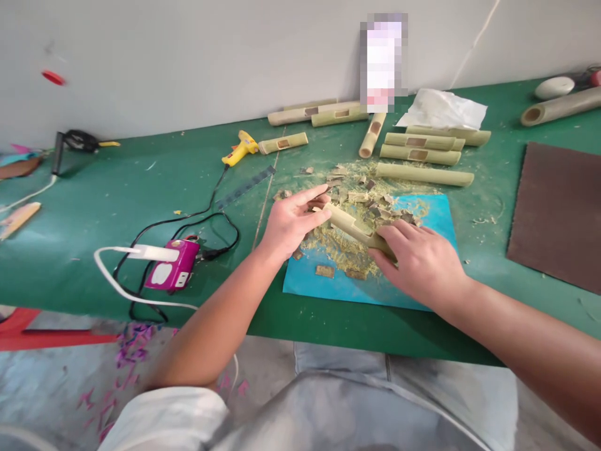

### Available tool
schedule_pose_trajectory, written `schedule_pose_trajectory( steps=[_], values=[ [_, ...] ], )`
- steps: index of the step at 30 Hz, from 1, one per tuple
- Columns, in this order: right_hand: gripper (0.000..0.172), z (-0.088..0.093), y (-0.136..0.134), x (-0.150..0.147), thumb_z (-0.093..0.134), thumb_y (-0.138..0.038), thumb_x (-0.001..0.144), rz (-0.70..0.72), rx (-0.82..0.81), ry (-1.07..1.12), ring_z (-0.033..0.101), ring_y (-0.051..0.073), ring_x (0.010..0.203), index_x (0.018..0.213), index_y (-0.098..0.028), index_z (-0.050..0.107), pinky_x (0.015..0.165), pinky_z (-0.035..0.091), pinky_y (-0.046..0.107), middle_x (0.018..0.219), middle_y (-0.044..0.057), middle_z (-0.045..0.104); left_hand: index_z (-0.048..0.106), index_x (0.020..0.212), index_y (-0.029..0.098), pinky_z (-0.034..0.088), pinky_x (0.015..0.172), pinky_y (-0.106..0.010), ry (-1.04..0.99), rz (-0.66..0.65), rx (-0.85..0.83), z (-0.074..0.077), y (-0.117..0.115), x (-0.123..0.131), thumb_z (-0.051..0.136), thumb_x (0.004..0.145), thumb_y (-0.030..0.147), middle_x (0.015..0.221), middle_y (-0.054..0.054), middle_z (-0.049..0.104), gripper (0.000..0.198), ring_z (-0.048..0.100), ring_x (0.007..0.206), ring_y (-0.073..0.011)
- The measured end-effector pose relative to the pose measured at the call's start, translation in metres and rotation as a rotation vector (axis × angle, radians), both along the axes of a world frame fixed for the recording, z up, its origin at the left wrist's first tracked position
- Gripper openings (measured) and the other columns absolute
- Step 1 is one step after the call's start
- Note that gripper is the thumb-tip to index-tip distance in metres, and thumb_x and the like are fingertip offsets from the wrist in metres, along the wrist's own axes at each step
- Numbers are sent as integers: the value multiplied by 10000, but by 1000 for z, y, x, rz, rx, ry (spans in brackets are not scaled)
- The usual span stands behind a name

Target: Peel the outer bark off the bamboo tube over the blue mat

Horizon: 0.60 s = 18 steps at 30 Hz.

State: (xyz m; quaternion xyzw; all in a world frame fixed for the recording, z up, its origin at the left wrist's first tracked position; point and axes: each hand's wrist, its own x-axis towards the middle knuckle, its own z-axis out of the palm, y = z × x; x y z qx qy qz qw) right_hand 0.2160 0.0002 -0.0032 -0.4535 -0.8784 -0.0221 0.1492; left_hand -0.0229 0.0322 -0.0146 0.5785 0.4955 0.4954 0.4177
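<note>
Between my hands is a bamboo tube (350, 223) with a section cut out of its side, tilted down to the right. My left hand (297, 219) pinches its upper left end between thumb and fingers. Around the lower right end my right hand (417, 257) is wrapped, hiding that end. Below the tube lies a blue sheet (328, 294), strewn with pale bamboo shavings (335, 250) and small brown chips (325, 271).
Behind the sheet lie several bamboo tubes, one (425, 175) uncut on the side facing me. A yellow glue gun (240, 148) trails its cord to a purple power strip (173, 266) at the left. A brown board (556, 213) lies right; white plastic (444, 109) covers some tubes.
</note>
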Motion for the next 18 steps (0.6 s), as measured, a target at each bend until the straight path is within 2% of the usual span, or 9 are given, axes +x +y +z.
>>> schedule_pose_trajectory(
  steps=[7,11,13,15,18],
  values=[
    [244,-7,3,0,490,-323,902,-11,53,22,584,182,743,957,-143,644,668,389,311,904,86,661,689,1161,202,582,779,-338,-66,-21,-91,0,0,-3,791,707,258,1068,-95,712,468,672,919,-208],
    [345,-3,4,5,538,-360,876,-23,126,103,581,226,911,1127,-126,578,730,421,339,1082,131,633,696,1145,205,570,841,-345,-157,61,-75,-3,3,-6,808,689,272,1077,-82,708,475,669,953,-203],
    [377,5,2,7,552,-381,870,38,207,142,563,238,954,1157,-137,556,747,422,352,1123,142,615,699,1136,207,563,870,-348,-206,128,-44,-2,4,-8,814,680,280,1074,-73,708,476,664,974,-202],
    [327,15,-3,8,547,-392,879,131,261,114,559,223,900,1104,-157,581,721,410,346,1073,126,627,701,1128,209,560,877,-338,-248,191,-7,-1,6,-11,817,675,284,1071,-65,707,473,661,978,-194],
    [244,25,-13,7,538,-392,888,323,171,-11,549,196,811,924,-166,624,682,375,327,925,91,637,704,1115,221,561,869,-319,-281,245,41,1,7,-15,814,678,305,1073,-53,704,459,655,975,-178]
  ],
)
